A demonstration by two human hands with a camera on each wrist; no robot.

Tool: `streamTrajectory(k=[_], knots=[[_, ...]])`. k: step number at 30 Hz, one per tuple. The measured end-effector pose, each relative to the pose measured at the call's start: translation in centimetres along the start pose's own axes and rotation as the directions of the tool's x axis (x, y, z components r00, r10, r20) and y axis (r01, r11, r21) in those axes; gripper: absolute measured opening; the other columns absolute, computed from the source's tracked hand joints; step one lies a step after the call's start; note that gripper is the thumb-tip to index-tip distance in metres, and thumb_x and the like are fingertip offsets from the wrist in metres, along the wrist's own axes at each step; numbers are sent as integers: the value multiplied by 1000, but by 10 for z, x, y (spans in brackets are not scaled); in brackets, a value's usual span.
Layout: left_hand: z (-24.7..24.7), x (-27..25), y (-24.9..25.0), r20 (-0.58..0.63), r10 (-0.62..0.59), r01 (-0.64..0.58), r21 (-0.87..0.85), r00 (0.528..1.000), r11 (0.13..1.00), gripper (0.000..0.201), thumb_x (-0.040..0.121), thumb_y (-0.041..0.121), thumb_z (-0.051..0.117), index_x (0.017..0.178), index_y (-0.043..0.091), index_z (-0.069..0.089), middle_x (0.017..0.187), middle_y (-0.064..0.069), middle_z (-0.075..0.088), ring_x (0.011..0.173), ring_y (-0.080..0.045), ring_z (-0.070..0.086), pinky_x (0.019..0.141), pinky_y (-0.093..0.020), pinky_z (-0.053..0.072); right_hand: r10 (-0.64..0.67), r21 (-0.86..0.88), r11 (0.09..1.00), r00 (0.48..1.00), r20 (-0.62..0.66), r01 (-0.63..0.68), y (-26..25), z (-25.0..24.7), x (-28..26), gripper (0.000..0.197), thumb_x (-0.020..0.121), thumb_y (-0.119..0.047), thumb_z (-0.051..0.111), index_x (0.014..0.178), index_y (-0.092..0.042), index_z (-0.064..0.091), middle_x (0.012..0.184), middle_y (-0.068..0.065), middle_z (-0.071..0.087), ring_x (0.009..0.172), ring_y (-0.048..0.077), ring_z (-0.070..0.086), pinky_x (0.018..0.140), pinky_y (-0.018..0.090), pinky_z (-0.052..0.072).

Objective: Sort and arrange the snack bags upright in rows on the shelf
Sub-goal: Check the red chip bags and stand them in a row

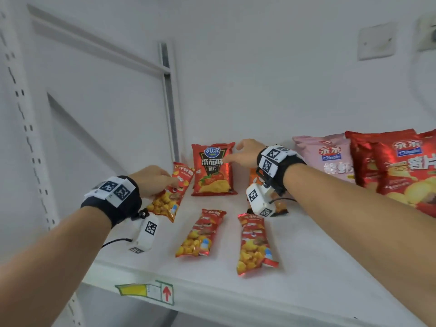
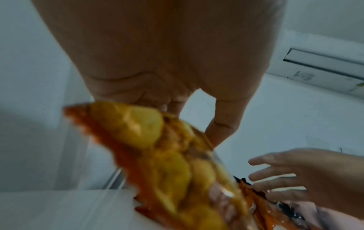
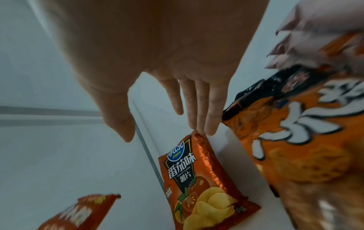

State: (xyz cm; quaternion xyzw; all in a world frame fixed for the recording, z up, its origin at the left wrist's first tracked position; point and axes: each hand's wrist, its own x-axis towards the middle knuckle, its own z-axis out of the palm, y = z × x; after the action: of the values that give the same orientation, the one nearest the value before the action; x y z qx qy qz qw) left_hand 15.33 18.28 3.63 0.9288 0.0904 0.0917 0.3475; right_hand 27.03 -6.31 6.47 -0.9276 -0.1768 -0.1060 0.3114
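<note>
My left hand [image 1: 165,181] pinches the upper part of a small red-and-yellow snack bag [image 1: 168,199], held tilted at the shelf's back left; the left wrist view shows the same bag [image 2: 161,155] blurred under my left hand [image 2: 195,129]. A red tomato chips bag [image 1: 213,169] stands upright against the back wall. My right hand [image 1: 232,153] is open, its straight fingertips [image 3: 204,130] touching that chips bag's [image 3: 199,179] top right corner. Two more small red-and-yellow bags [image 1: 200,232] [image 1: 256,244] lie flat on the white shelf [image 1: 318,267].
An orange bag [image 3: 295,140] stands just right of the tomato bag, mostly hidden behind my right wrist in the head view. A pink bag [image 1: 330,156] and large red chip bags [image 1: 401,168] stand at the back right. A slotted upright [image 1: 30,138] bounds the left side.
</note>
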Motion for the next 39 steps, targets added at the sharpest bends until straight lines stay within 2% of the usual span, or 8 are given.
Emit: streamTrajectory(k=[4, 8, 10, 21, 26, 29, 33, 39], knots=[[0, 21, -19, 147, -44, 22, 146, 988, 989, 37, 94, 35, 70, 108, 2, 76, 110, -19, 77, 106, -33, 73, 104, -46, 55, 82, -39, 996, 997, -12, -82, -15, 20, 43, 48, 84, -58, 77, 85, -16, 54, 86, 4, 55, 76, 24, 55, 66, 32, 43], [3, 38, -28, 264, -73, 21, 195, 962, 981, 36, 94, 31, 71, 113, 0, 74, 112, -16, 77, 104, -31, 75, 100, -44, 58, 143, -79, 987, 990, 3, -142, -19, 42, 75, 80, 82, -57, 79, 143, -10, 56, 136, 13, 63, 118, 33, 63, 101, 42, 52], [5, 45, -31, 296, -81, 26, 186, 952, 982, 35, 94, 29, 72, 116, 1, 73, 112, -15, 78, 103, -30, 76, 99, -45, 59, 186, -91, 979, 982, 34, -182, -20, 53, 86, 87, 84, -56, 79, 152, -12, 48, 149, 13, 56, 129, 33, 58, 106, 39, 50], [9, 66, -43, 357, -140, 31, 296, 924, 955, 41, 81, 42, 86, 108, 13, 76, 98, -3, 81, 87, -19, 78, 75, -28, 64, 262, -45, 965, 960, 99, -258, 8, 84, 117, 70, 77, -57, 84, 129, -15, 63, 121, 12, 72, 107, 32, 71, 100, 47, 57], [8, 66, -41, 357, -163, 10, 393, 920, 920, 38, 84, 43, 82, 108, 14, 74, 93, 1, 82, 88, -19, 79, 85, -33, 64, 224, 78, 969, 968, 112, -233, 19, 90, 120, 46, 79, -50, 86, 108, -22, 64, 117, 7, 74, 106, 31, 71, 100, 49, 57], [7, 63, -36, 367, -176, -9, 451, 913, 893, 31, 87, 42, 80, 103, 16, 73, 89, 3, 81, 89, -18, 79, 78, -29, 64, 188, 123, 972, 976, 107, -200, 20, 88, 114, 48, 81, -46, 85, 116, -20, 67, 118, 7, 75, 107, 31, 72, 100, 49, 57], [7, 59, -31, 348, -184, -15, 498, 919, 867, 22, 89, 40, 78, 88, 19, 70, 65, 11, 76, 61, -8, 73, 53, -17, 54, 134, 112, 984, 991, 25, -136, 20, 76, 107, 35, 81, -47, 85, 92, -24, 61, 89, -2, 68, 78, 17, 66, 65, 31, 53], [4, 48, -29, 298, -196, -12, 575, 934, 818, 24, 90, 41, 75, 87, 18, 71, 67, 10, 74, 60, -7, 69, 52, -16, 51, 89, 255, 964, 994, -59, -71, 12, 60, 95, 43, 81, -46, 86, 107, -16, 68, 102, 3, 71, 85, 21, 67, 80, 34, 54]])
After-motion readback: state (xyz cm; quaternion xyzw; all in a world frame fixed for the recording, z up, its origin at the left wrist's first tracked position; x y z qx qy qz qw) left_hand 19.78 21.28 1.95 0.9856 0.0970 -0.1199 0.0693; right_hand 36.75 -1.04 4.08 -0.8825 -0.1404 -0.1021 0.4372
